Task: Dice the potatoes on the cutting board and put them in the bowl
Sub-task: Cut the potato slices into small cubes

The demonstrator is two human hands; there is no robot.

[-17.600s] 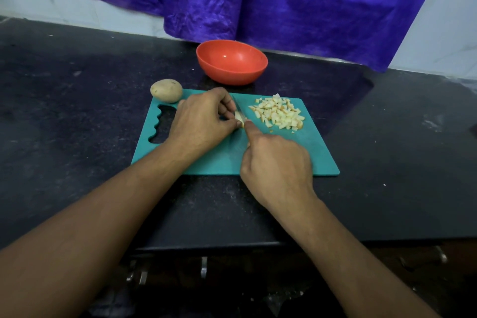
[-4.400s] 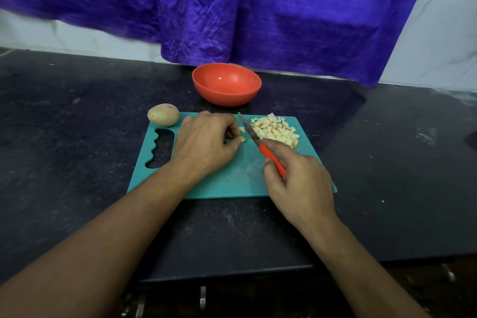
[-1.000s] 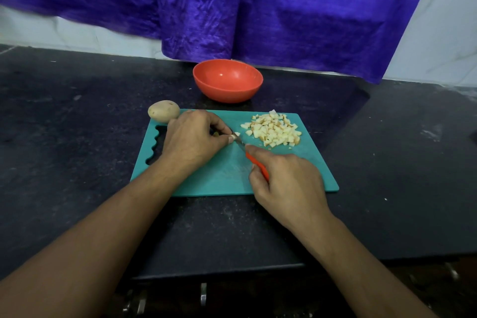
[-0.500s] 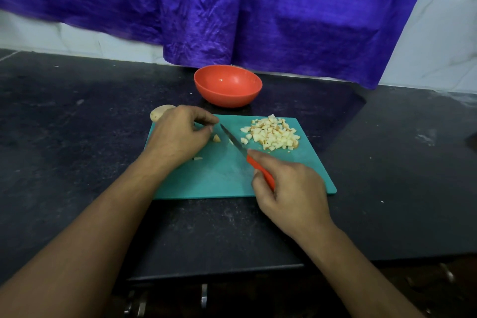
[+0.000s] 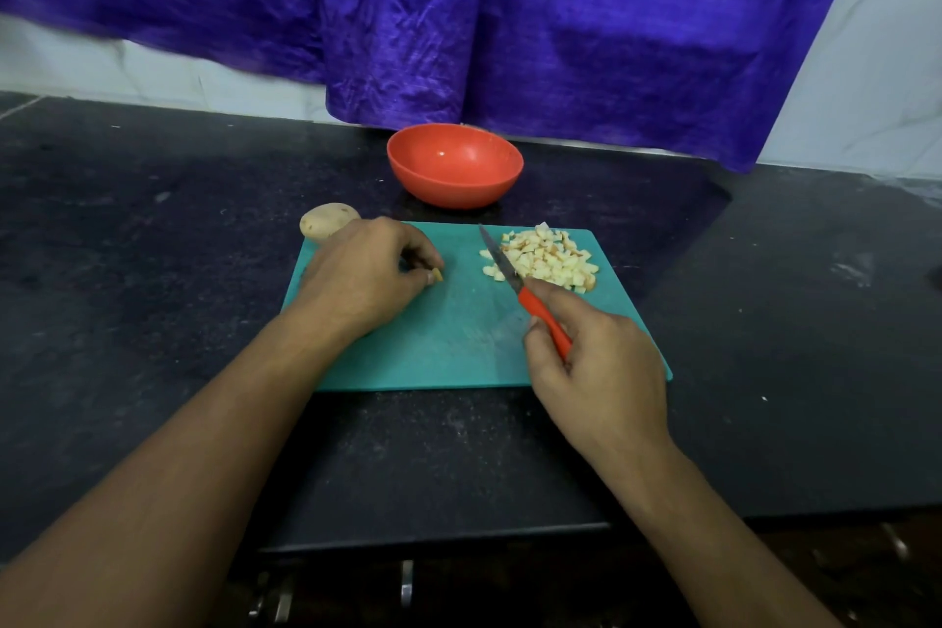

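Left hand (image 5: 364,273) pinches a small potato piece (image 5: 437,276) on the teal cutting board (image 5: 448,342), right hand (image 5: 596,372) grips the knife (image 5: 520,288) beside the diced pile (image 5: 548,260), whole potato (image 5: 326,221) at board's far-left corner, bowl (image 5: 455,166) beyond far edge

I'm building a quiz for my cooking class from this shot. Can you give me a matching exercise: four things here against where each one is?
Things
1. bowl
2. whole potato
3. diced potato
4. knife

Places
a. held in the right hand
b. heaped on the far right part of the cutting board
c. on the counter, beyond the board
d. at the board's far left corner

Pairs: 1-c, 2-d, 3-b, 4-a
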